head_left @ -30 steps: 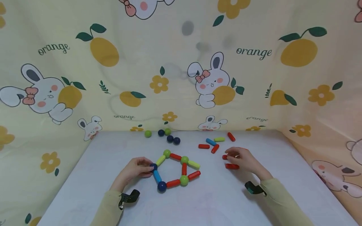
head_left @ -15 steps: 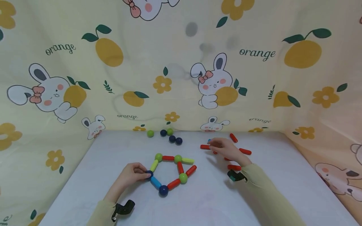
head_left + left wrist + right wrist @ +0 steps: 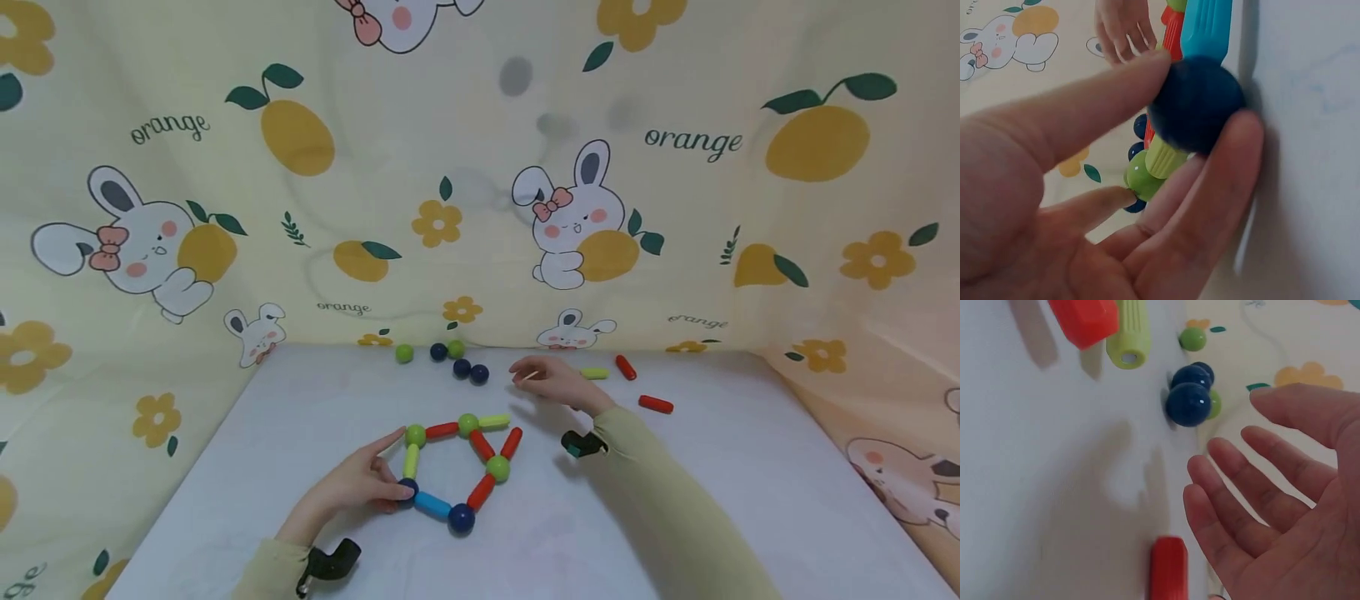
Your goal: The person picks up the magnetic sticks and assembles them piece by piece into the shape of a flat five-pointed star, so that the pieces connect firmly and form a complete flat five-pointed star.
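My left hand (image 3: 356, 482) pinches a navy ball (image 3: 1196, 103) between thumb and finger, while another fingertip touches a green ball (image 3: 416, 435). That navy ball is one corner of a ring of balls and rods lying on the table. A blue rod (image 3: 432, 505) links it to a second navy ball (image 3: 461, 519), and a yellow-green rod (image 3: 411, 461) to the green ball. From the ring, a yellow-green rod (image 3: 494, 422) and a red rod (image 3: 512, 442) stick out with free ends. Above the table beyond them, my right hand (image 3: 553, 383) holds nothing, its fingers relaxed and apart.
Loose navy balls (image 3: 478, 374) and green balls (image 3: 404, 353) lie along the back of the table (image 3: 570, 550). Right of them are a yellow-green rod (image 3: 595, 373) and red rods (image 3: 656, 404). My right hand and arm hide other rods. A printed curtain (image 3: 420, 150) hangs behind.
My right hand has moved left from the red rods toward the loose balls. My left hand has come nearer with the navy ball, and the ring has turned; a finger now reaches the green ball.
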Action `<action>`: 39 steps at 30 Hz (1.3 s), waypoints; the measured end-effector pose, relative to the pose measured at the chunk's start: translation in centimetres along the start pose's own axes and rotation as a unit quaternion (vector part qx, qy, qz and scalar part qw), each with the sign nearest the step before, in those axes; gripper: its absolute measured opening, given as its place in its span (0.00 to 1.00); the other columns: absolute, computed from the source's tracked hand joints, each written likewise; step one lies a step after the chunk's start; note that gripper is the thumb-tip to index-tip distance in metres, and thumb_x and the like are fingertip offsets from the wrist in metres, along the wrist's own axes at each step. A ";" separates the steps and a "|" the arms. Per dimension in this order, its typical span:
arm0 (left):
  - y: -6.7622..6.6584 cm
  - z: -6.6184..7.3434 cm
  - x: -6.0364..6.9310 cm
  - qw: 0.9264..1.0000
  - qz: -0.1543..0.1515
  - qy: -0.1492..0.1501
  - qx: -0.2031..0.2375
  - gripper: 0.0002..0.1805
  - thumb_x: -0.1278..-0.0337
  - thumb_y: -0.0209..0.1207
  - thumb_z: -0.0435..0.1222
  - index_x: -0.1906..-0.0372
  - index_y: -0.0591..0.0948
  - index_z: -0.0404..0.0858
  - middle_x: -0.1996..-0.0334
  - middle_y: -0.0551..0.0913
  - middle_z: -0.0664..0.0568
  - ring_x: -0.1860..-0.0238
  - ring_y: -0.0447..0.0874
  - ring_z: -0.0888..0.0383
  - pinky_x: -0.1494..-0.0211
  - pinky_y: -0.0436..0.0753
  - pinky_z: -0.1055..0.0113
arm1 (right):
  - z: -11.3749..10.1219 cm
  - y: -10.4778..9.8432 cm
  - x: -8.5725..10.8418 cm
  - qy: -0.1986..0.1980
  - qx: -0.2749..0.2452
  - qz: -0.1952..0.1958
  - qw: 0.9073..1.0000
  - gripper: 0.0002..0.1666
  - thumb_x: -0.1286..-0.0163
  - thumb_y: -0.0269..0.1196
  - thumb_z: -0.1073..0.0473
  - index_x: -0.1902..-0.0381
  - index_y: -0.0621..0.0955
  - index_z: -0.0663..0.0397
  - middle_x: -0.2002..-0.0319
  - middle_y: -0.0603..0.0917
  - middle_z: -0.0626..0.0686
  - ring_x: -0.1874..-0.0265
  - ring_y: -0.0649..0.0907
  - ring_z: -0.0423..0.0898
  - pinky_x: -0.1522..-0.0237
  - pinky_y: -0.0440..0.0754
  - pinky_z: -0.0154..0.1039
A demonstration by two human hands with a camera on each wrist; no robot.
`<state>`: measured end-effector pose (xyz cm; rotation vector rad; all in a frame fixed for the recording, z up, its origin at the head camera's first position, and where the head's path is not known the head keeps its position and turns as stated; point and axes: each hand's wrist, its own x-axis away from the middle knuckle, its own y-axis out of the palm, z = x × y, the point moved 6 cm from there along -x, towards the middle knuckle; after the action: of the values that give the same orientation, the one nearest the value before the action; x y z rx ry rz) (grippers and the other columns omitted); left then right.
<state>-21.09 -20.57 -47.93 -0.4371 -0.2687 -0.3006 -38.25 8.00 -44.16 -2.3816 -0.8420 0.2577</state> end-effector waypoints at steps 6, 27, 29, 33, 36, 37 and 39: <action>1.0 0.0 0.1 0.999 -0.038 -0.011 0.034 0.58 0.55 0.73 0.39 0.24 0.47 0.42 0.71 0.80 0.43 0.75 0.85 0.51 0.67 0.85 0.61 | -0.1 1.2 -1.7 0.028 -0.033 -0.028 0.999 0.23 0.29 0.58 0.57 0.39 0.74 0.58 0.44 0.78 0.55 0.46 0.76 0.50 0.45 0.74 0.48; -1.1 0.9 -4.6 0.997 0.078 0.006 0.002 0.17 0.46 0.67 0.41 0.57 0.79 0.35 0.65 0.80 0.46 0.72 0.82 0.55 0.68 0.84 0.64 | 0.5 3.0 -4.9 0.031 -0.060 -0.035 0.997 0.25 0.26 0.54 0.53 0.34 0.71 0.53 0.36 0.70 0.53 0.43 0.74 0.54 0.41 0.72 0.51; -1.2 0.8 -4.8 0.997 0.077 0.005 0.007 0.15 0.46 0.67 0.40 0.59 0.79 0.35 0.65 0.80 0.46 0.72 0.82 0.55 0.67 0.84 0.64 | 0.5 3.2 -5.1 0.026 -0.036 -0.034 0.998 0.23 0.27 0.55 0.54 0.36 0.73 0.51 0.35 0.70 0.52 0.41 0.72 0.54 0.40 0.71 0.51; -1.4 0.7 -4.8 0.998 0.065 0.006 0.011 0.17 0.46 0.67 0.38 0.53 0.80 0.35 0.62 0.80 0.46 0.70 0.82 0.55 0.65 0.85 0.63 | 0.3 3.6 -5.4 0.023 -0.029 -0.041 0.998 0.22 0.29 0.58 0.60 0.37 0.74 0.48 0.35 0.70 0.51 0.38 0.71 0.55 0.39 0.70 0.52; -1.4 0.6 -4.4 0.998 0.055 0.007 0.009 0.18 0.45 0.67 0.39 0.51 0.82 0.37 0.59 0.79 0.45 0.69 0.82 0.56 0.64 0.85 0.64 | 0.0 4.0 -5.4 0.025 -0.038 -0.046 0.998 0.24 0.30 0.58 0.65 0.38 0.75 0.49 0.36 0.70 0.50 0.40 0.73 0.55 0.40 0.72 0.50; -1.5 0.5 -4.2 0.998 0.054 0.004 0.010 0.17 0.45 0.67 0.39 0.51 0.83 0.37 0.59 0.78 0.45 0.69 0.82 0.56 0.63 0.85 0.64 | 0.0 4.1 -5.4 0.022 -0.038 -0.048 0.998 0.24 0.31 0.59 0.66 0.38 0.75 0.50 0.36 0.71 0.50 0.40 0.73 0.55 0.40 0.72 0.49; -1.6 0.2 -3.8 0.999 0.053 0.003 0.011 0.16 0.45 0.66 0.39 0.53 0.84 0.37 0.59 0.78 0.45 0.69 0.82 0.57 0.63 0.85 0.64 | -0.2 4.4 -5.3 0.014 -0.037 -0.054 0.998 0.24 0.32 0.58 0.68 0.38 0.75 0.52 0.38 0.72 0.52 0.41 0.74 0.54 0.41 0.73 0.48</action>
<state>-25.22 -20.97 -48.34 -0.4273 -0.2422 -0.1950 -40.06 1.80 -46.67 -2.3922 -0.9800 0.1520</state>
